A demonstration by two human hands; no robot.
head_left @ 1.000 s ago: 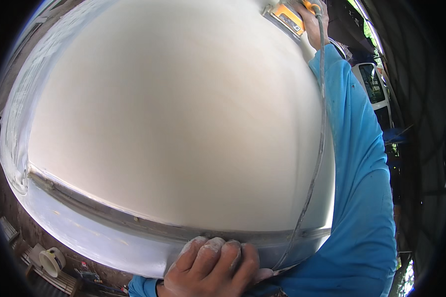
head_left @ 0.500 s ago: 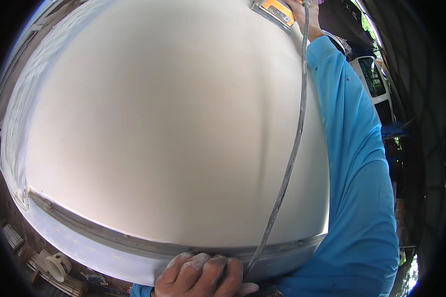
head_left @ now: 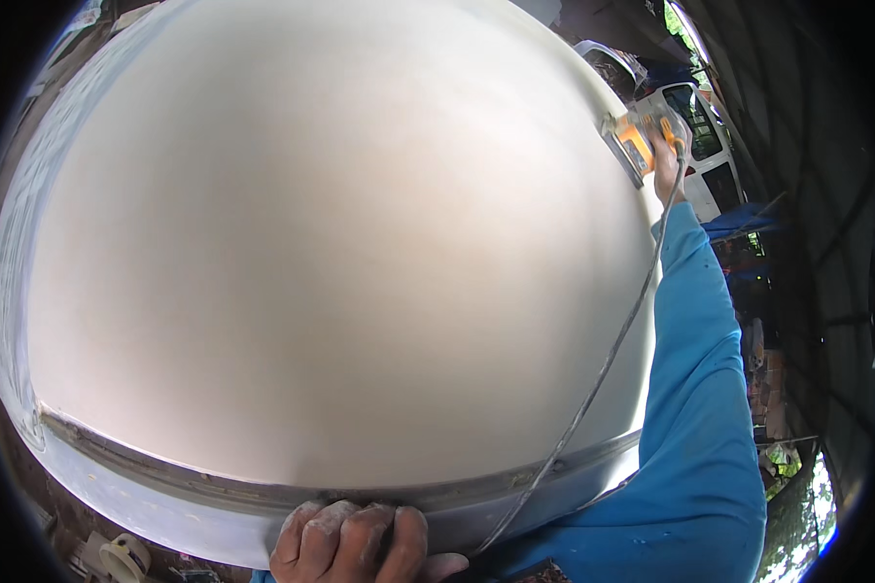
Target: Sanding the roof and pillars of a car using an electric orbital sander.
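Note:
A large, smoothly curved cream panel point(head_left: 340, 253), shaped like a vehicle roof, fills most of the head view. On its far right edge lies an orange power sander point(head_left: 635, 148), its flat pad tilted against the downward curve. My right hand point(head_left: 665, 167) is wrapped round the sander's body, arm stretched out in a blue sleeve. A dusty grey cord point(head_left: 608, 364) runs from the tool back across the panel's near right side. At the near edge, my left hand point(head_left: 352, 544) curls its dust-covered fingers over the pale grey rim point(head_left: 165, 520), just outside a dark groove.
A streaky whitish-blue band point(head_left: 19, 282) borders the panel on the left. Beyond the right edge stands a white vehicle point(head_left: 695, 126) with dark windows. A cream round container point(head_left: 124, 559) sits low at the near left. Bricks point(head_left: 770, 389) show behind my right arm.
My right hand and the sander have come nearer and to the right along the panel's edge. The view has shifted, and the cord slants more. My left hand keeps its hold on the rim.

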